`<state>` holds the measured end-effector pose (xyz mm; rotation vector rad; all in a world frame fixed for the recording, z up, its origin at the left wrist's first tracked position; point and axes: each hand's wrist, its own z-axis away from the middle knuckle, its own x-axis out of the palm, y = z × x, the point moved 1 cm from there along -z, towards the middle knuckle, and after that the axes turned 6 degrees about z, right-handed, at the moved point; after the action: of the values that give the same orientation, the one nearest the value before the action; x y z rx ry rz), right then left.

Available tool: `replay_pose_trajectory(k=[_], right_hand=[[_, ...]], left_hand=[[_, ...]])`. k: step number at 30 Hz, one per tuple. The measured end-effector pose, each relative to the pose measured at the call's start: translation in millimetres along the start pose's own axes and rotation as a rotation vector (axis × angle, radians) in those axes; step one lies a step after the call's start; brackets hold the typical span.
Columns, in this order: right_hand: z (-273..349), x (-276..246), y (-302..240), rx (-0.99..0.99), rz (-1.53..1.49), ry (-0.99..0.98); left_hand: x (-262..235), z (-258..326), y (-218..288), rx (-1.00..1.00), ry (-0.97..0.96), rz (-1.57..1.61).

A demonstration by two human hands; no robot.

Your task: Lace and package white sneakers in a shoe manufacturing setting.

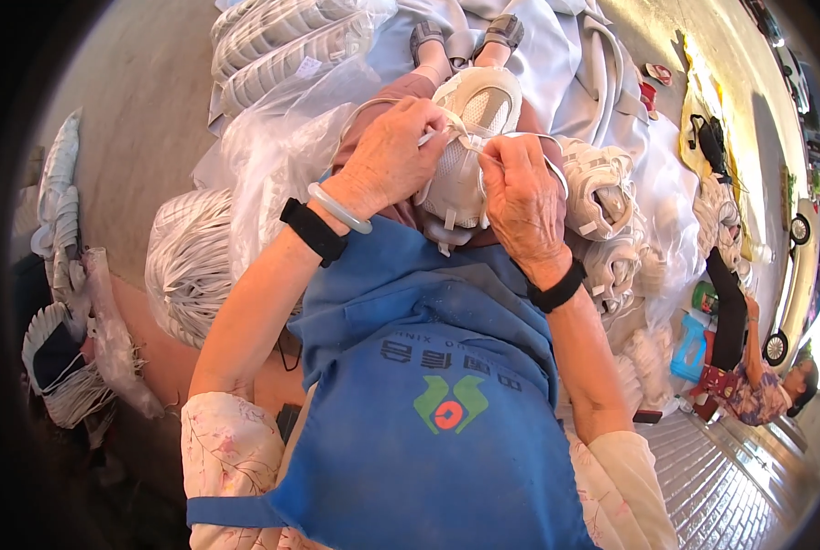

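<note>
On my lap lies a cream-white mesh shoe upper (461,183), its toe pointing away from me. Over its middle, a white shoelace (469,139) runs between my two hands. My left hand (399,151) pinches the lace on the left side of the upper. On the right side, my right hand (522,192) has its thumb and fingertips pressed together on the lace's other part. The lace crosses or loops at the centre; the exact form is too small to tell. A blue apron (428,367) covers my front.
White shoe uppers (602,188) are piled at my right. Stacked uppers (291,50) lie at the far left. Nearer are clear plastic (277,151) and a large bundle of white laces (192,257). A person (758,390) sits at the right, near a blue plastic jug (689,346).
</note>
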<state>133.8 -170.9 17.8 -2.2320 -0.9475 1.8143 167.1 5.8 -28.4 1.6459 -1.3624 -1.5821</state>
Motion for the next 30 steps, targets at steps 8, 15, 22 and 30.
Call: replay_pose_trajectory(k=[8, 15, 22, 30], right_hand=[[-21, 45, -3, 0.138, -0.445, -0.093], [6, 2, 9, 0.373, -0.691, -0.201], [54, -101, 7, 0.855, -0.898, -0.454], [196, -394, 103, 0.505, -0.988, 0.419]], left_hand=[[-17, -57, -24, -0.139, -0.1, 0.185], [2, -77, -35, -0.388, -0.482, 0.388], [5, -82, -48, -0.432, -0.363, 0.248], [-4, -82, -52, -0.447, -0.32, 0.171]])
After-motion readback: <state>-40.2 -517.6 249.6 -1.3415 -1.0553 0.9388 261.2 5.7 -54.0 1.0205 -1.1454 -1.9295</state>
